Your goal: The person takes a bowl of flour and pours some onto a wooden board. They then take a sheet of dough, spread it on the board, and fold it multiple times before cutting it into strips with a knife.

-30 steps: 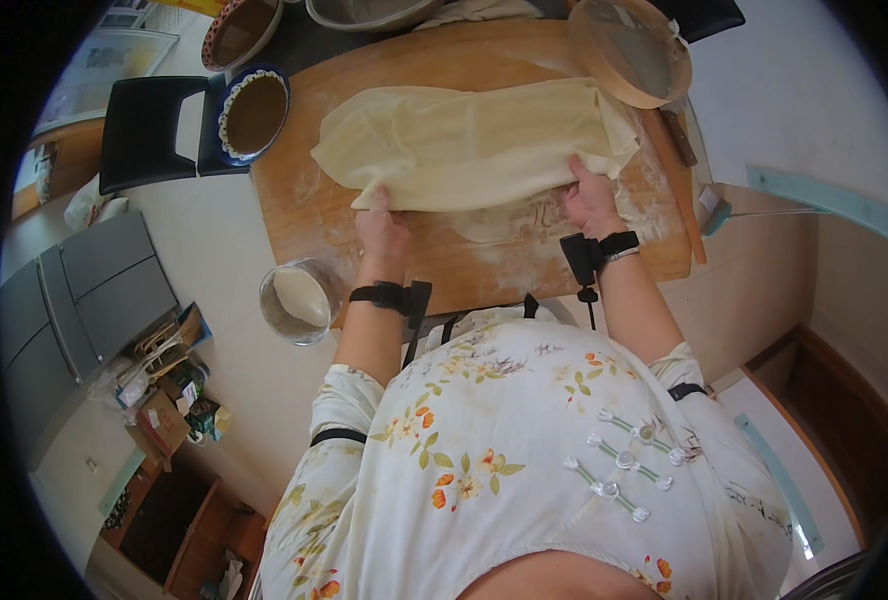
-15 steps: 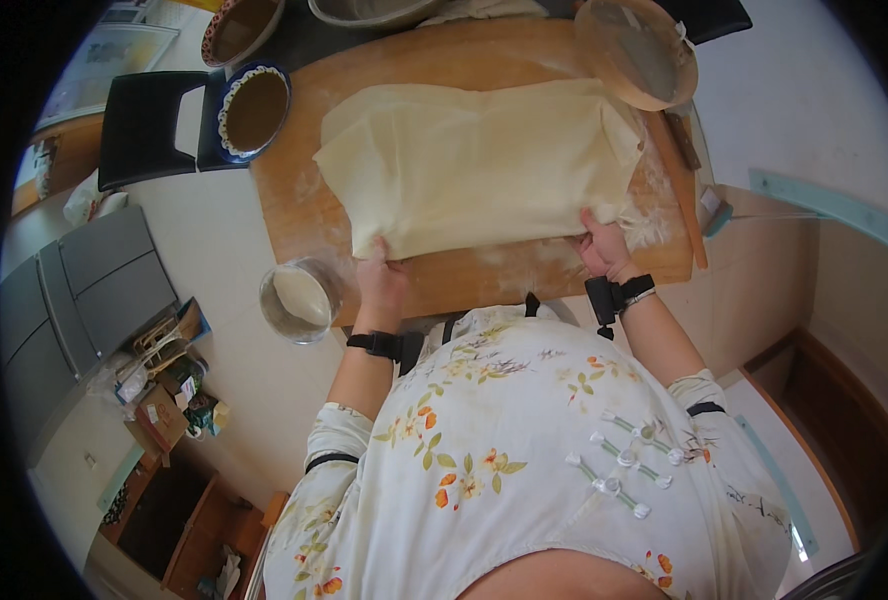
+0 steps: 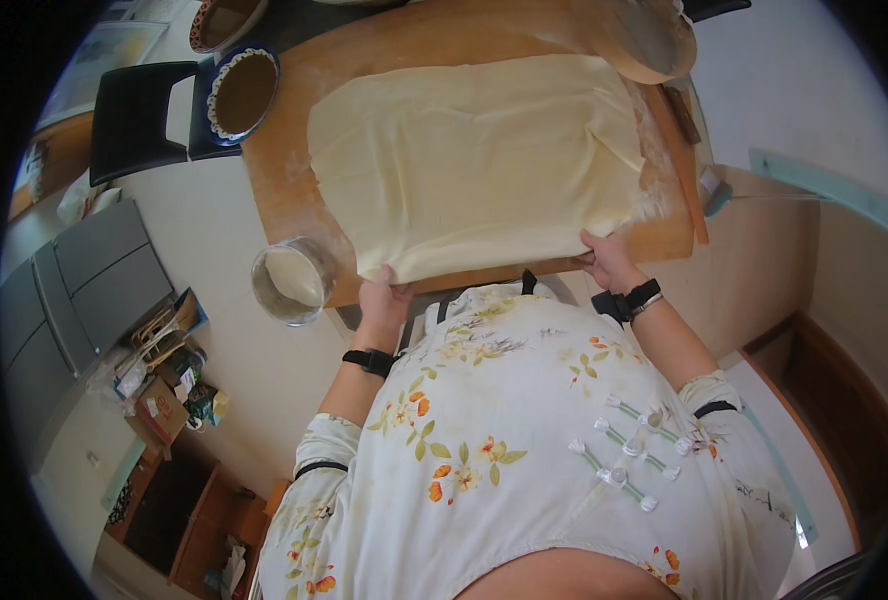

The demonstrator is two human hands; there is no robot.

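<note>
A wide, pale sheet of dough covers most of the wooden board, with soft folds toward its right side and along its near edge. At the sheet's near left corner, my left hand pinches the dough, thumb on top. My right hand grips the near right corner the same way, its other fingers hidden beneath. Both hands are at the board's near edge. A clear container of pale flour stands just left of my left hand.
A round wooden-rimmed sieve sits at the board's far right. Along the right edge lies a rolling pin. A blue-rimmed bowl of brown contents stands at the left, near a black chair. Another patterned bowl is farther back.
Both hands have drawn the dough's near edge toward me, to the board's near edge. The sheet now spreads flatter and covers more of the board.
</note>
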